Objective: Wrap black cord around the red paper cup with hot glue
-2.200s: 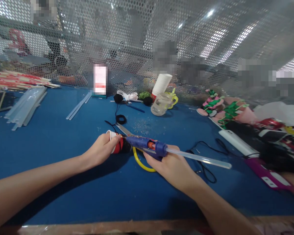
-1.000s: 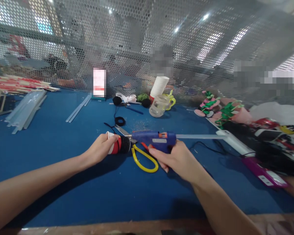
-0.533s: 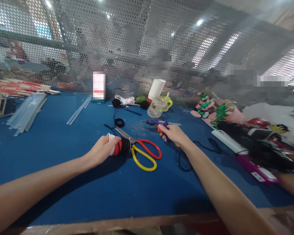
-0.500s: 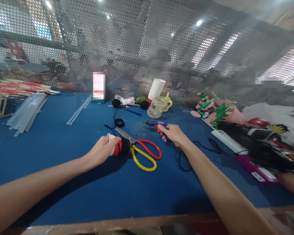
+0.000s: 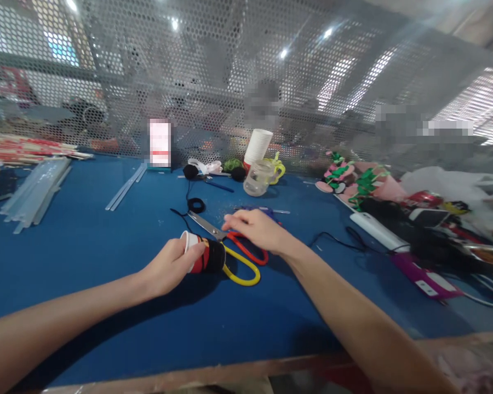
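Place: craft workshop bench.
Surface: blue-covered table (image 5: 86,246) with a wooden front edge.
Supplies: glue sticks (image 5: 33,189), scissors (image 5: 205,225), ribbon-wrapped bouquets (image 5: 370,183), stacked paper cups (image 5: 258,145).
Backdrop: perforated metal screen (image 5: 230,65) behind the table.

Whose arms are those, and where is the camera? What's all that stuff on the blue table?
There is no machine here, just a person working with two bare hands. The camera sits on the person's head and looks down, so you see the arms as if they were yours. The left hand grips a small cup lying on its side, wrapped in red and black. The right hand is open and holds nothing; it is spread over scissors with one red and one yellow handle. Behind it peeks a blue glue gun, mostly hidden. All this lies on a blue table. Further back are a clear mug, a stack of white cups and, on the left, clear glue sticks. A metal mesh screen stands behind the table.
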Demonstrator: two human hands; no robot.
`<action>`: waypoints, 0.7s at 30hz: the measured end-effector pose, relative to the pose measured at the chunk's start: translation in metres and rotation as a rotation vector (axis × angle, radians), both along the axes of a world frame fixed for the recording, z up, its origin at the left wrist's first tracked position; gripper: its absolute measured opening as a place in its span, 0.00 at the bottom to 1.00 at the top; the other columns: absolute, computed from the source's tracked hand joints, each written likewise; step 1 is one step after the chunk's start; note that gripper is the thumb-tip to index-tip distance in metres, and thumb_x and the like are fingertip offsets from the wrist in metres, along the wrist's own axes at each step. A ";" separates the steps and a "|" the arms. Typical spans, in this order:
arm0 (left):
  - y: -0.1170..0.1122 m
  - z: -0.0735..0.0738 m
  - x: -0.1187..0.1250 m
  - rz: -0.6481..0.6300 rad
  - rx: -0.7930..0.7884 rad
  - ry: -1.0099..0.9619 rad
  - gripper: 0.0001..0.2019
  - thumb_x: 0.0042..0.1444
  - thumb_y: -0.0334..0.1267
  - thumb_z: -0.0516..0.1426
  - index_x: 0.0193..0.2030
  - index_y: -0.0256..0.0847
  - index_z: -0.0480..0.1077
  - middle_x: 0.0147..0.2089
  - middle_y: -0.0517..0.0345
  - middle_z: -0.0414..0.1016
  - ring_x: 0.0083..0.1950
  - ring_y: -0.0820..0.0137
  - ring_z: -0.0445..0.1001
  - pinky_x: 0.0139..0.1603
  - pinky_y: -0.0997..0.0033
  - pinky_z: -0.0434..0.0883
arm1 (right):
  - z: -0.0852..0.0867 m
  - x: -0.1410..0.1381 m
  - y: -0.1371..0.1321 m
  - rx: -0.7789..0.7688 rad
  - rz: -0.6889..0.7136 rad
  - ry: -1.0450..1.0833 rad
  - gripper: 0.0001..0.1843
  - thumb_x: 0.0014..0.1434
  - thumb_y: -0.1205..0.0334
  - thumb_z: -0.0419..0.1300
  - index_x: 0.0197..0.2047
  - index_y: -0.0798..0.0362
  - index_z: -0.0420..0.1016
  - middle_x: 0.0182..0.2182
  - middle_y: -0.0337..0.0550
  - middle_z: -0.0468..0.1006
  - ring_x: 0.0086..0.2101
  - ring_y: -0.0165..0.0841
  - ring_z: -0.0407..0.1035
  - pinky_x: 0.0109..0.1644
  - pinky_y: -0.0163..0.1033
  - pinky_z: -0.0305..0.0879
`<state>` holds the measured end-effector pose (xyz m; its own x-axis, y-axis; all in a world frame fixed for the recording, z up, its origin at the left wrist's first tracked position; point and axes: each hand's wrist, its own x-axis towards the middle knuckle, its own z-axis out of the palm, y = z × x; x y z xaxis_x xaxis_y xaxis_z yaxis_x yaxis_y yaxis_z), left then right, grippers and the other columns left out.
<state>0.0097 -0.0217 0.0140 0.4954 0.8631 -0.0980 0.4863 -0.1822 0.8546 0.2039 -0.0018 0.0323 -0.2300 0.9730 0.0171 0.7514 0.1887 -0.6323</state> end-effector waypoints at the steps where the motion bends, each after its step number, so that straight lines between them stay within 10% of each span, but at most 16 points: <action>1: -0.002 0.000 0.000 -0.027 0.013 0.014 0.17 0.52 0.47 0.41 0.18 0.39 0.50 0.19 0.66 0.47 0.21 0.78 0.46 0.20 0.77 0.48 | 0.002 -0.010 -0.003 -0.068 0.101 0.094 0.24 0.53 0.47 0.43 0.30 0.55 0.73 0.27 0.42 0.73 0.29 0.29 0.65 0.33 0.32 0.57; 9: -0.014 0.012 -0.001 -0.324 0.223 0.018 0.14 0.53 0.36 0.41 0.17 0.38 0.50 0.18 0.67 0.48 0.21 0.79 0.48 0.23 0.77 0.52 | -0.005 -0.042 -0.014 -0.512 0.259 0.605 0.24 0.49 0.44 0.48 0.22 0.57 0.70 0.18 0.36 0.67 0.22 0.24 0.60 0.28 0.32 0.56; 14: -0.014 0.012 -0.001 -0.346 0.153 0.012 0.14 0.53 0.35 0.41 0.17 0.37 0.51 0.18 0.67 0.49 0.21 0.79 0.48 0.23 0.77 0.52 | -0.012 -0.043 -0.016 -0.507 0.145 0.956 0.09 0.43 0.60 0.60 0.29 0.55 0.72 0.25 0.37 0.71 0.26 0.24 0.64 0.32 0.32 0.59; 21: -0.005 0.002 -0.001 -0.089 -0.231 -0.170 0.16 0.50 0.46 0.45 0.20 0.36 0.56 0.18 0.67 0.51 0.20 0.80 0.47 0.20 0.78 0.49 | -0.009 -0.032 -0.013 -0.259 0.025 0.970 0.11 0.47 0.57 0.57 0.27 0.55 0.74 0.22 0.37 0.69 0.22 0.20 0.59 0.24 0.28 0.54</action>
<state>0.0083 -0.0265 0.0160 0.5946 0.7799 -0.1957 0.3236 -0.0093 0.9461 0.1723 -0.0148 0.0237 -0.2499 0.9683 -0.0038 -0.1130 -0.0331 -0.9930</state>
